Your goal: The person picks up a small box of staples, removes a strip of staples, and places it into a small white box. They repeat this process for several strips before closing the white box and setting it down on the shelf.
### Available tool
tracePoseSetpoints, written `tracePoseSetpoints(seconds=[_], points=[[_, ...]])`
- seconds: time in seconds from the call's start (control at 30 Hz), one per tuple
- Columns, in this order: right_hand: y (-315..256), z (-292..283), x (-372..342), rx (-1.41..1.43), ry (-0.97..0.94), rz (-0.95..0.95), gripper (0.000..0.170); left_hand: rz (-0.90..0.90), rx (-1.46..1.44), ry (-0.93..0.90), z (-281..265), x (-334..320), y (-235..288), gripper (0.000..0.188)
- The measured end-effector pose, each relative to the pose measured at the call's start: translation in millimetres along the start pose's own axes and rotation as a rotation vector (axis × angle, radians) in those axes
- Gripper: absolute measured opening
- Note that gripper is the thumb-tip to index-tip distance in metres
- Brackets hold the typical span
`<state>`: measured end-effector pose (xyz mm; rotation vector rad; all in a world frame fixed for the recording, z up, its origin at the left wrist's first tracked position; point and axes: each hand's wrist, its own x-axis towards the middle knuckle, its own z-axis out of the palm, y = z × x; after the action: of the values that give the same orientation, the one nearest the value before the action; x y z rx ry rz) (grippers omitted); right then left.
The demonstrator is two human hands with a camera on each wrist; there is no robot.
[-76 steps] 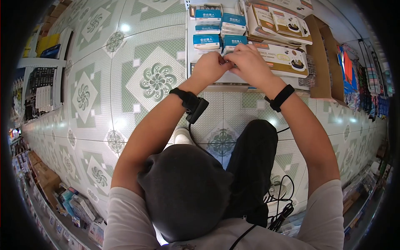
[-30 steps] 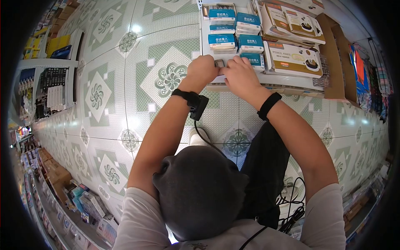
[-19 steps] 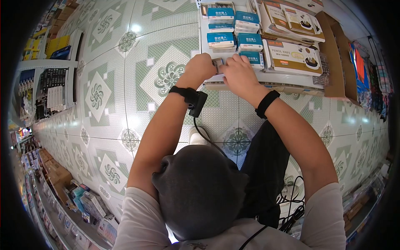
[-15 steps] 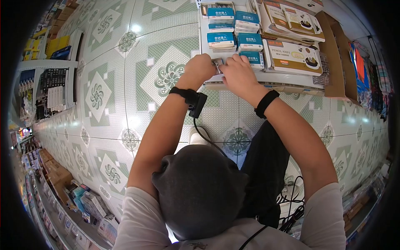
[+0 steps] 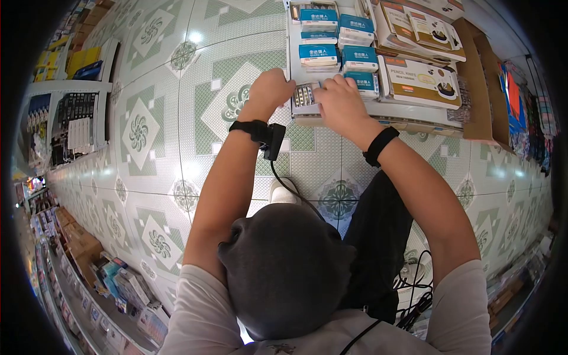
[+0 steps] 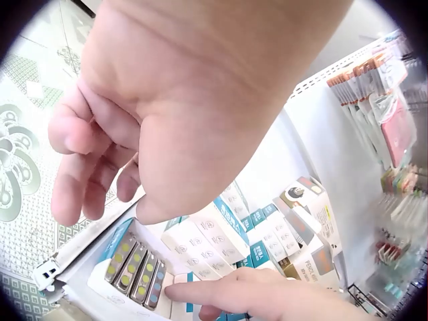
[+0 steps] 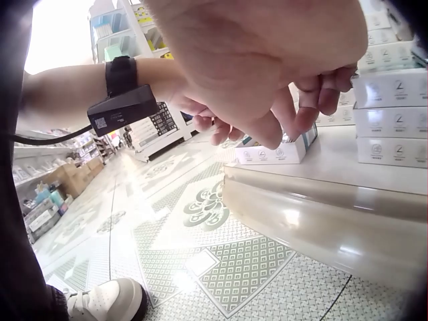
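Observation:
A small open box (image 7: 267,155) with white and blue card sides stands at the shelf's front left corner. Inside it, several metal nail clippers (image 6: 137,273) lie in a row, with yellow and blue dots along them. My right hand (image 5: 346,107) is at the box's right side, its straight index finger touching the clipper end of the box. Left of the box hovers my left hand (image 5: 270,93), with nothing in it and its fingers loosely bent in the left wrist view.
Behind the open box are stacked blue-and-white boxes (image 5: 319,54). Pencil knife boxes (image 5: 417,81) stand to their right, then a brown carton (image 5: 473,77). The white shelf's front edge (image 7: 321,207) overhangs the tiled floor. Another display rack (image 5: 74,94) is at far left.
My left hand has drawn away to the left from the box, uncovering the row of clippers. My right hand has stayed beside the box.

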<state>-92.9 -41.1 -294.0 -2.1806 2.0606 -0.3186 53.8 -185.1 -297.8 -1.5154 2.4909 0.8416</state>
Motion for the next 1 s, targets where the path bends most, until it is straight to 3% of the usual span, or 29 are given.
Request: tracePoseSetpoints(seconds=[0.17,0.43,0.67,0.87,1.0], points=[[0,5,1,-0.041,-0.029,-0.019,0.02,-0.096,-0.113,-0.19,-8,-3,3,0.037],[-2,-2,-1,0.002,0.002,-0.044,0.024,-0.041,-0.101,-0.16,-1,2,-3,0.038],[48,-77,1,0.044,0.147,-0.093,0.023,-0.011,-0.072,-0.153,2,3,-1,0.039],[85,-107,-15,-0.101,-0.135,-0.061,0.032,0.059,-0.012,-0.091,14,11,-5,0.039],[89,-92,-21,-0.124,-0.147,-0.093,0.034,0.069,-0.009,-0.055,22,10,-4,0.04]])
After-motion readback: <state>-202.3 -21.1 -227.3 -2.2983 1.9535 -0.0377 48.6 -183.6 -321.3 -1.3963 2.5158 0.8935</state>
